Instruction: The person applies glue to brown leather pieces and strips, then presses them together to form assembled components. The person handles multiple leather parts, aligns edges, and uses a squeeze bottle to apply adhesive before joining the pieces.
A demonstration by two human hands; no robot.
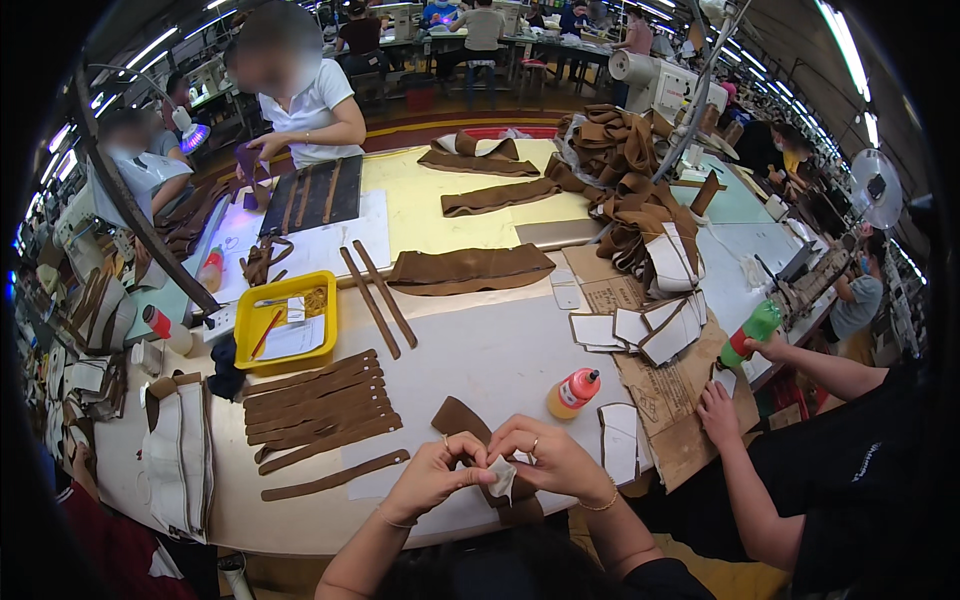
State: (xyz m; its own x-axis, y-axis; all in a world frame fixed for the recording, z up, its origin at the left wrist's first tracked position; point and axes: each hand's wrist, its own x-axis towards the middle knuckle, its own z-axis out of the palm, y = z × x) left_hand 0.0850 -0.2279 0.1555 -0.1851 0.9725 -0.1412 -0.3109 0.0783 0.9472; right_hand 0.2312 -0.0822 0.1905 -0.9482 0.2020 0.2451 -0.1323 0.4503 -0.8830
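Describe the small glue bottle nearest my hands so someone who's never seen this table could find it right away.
On the big white worktable, look just past the left hand and right hand, which pinch a white patch. The bottle lies tilted there: orange body, red cap. The co-worker's bottle at the right edge is green.

brown piece (462, 417) partly hidden under hands, forearms cut off

A small white, soft-looking patch (502, 478) is pinched between the fingers of both hands, slightly crumpled, right over the near edge of the bench. Beneath it lies a curved brown suede-like piece (462, 417), flat on the pale bench top, one rounded end pointing away from the near edge, the other end running under the hands and partly hidden there. The patch rests against this brown piece.
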